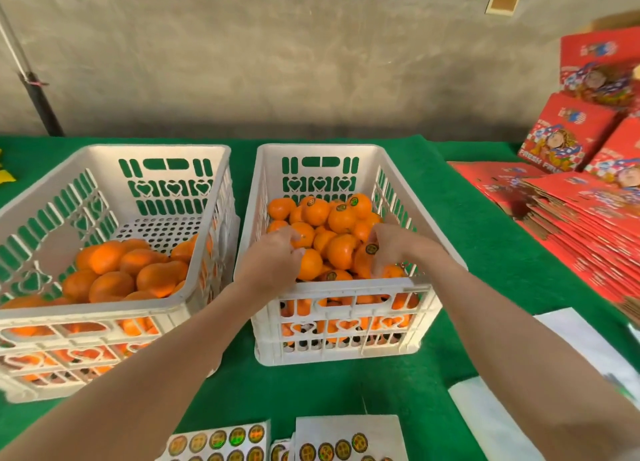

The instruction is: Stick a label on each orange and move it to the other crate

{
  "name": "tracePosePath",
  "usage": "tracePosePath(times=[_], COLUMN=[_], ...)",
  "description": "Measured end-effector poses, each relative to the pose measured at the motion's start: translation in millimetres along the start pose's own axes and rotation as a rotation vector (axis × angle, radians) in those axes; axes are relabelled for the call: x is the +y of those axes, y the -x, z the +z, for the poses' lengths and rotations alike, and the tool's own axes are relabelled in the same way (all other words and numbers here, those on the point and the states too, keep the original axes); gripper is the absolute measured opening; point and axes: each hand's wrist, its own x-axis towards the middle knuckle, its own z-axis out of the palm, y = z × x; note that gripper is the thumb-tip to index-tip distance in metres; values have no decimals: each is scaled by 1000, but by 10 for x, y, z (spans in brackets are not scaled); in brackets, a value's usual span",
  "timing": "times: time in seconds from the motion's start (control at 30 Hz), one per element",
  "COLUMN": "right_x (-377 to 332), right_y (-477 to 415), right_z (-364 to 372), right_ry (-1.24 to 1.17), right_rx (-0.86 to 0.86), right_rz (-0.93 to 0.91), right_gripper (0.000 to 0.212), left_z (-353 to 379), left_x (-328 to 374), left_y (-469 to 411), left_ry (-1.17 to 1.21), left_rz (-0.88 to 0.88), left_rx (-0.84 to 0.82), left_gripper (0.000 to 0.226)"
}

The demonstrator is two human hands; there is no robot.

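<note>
Two white slotted crates stand side by side on a green cloth. The left crate (114, 149) holds plain oranges (152, 277). The right crate (318, 148) holds labelled oranges (341, 218). Both my hands reach into the right crate near its front wall. My left hand (272, 258) lies on the pile, with its fingers and thumb curled round an orange (309, 264). My right hand (393, 247) grips another orange (362, 261) that bears a round label (371, 248). Sheets of round gold labels (218, 441) lie at the table's front edge.
A second label sheet (346, 441) lies beside the first. White backing papers (585, 346) lie front right. Stacks of flat red fruit cartons (575, 215) fill the right side, some propped upright. A grey wall runs behind, and a black pole (38, 97) stands far left.
</note>
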Motion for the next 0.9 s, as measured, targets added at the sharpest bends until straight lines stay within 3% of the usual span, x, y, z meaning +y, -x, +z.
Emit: tracePosePath(times=[0.13,0.2,0.23,0.3,0.33,0.37,0.43,0.47,0.53,0.6,0.67,0.77,0.9], right_x=[54,18,-30,-188,-265,-327,-432,-469,-494,-461,-391,-321,-330], right_y=[-69,63,187,540,743,934,1218,1285,1284,1176,1089,1031,1024], right_z=[75,26,7,59,113,191,431,592,955,1338,1629,1880,1989], right_ry=[69,77,23,-276,-474,-646,-783,-709,-330,-68,45,9,-75], right_rx=[-57,70,213,577,703,717,495,300,-59,-287,-383,-395,-378], right_rz=[-4,-53,-87,-250,-382,-514,-644,-633,-554,-472,-341,-269,-237], right_gripper=[84,83,77,44,23,8,9,12,20,33,42,52,38], left_z=[-4,-21,-30,-45,-50,-51,-50,-45,-32,-15,-9,-18,-52], left_x=[-8,8,19,29,30,29,37,49,74,94,100,82,40], left_y=[25,44,52,68,77,95,133,155,200,256,331,452,754], left_ry=[4,-4,-9,-26,-38,-52,-97,-129,-204,-248,-249,-116,157], left_rz=[1,7,14,39,54,72,100,103,108,136,169,224,288], left_rx=[18,30,37,51,60,75,101,114,152,189,197,185,281], left_gripper=[24,23,22,20,20,19,21,23,27,28,28,24,24])
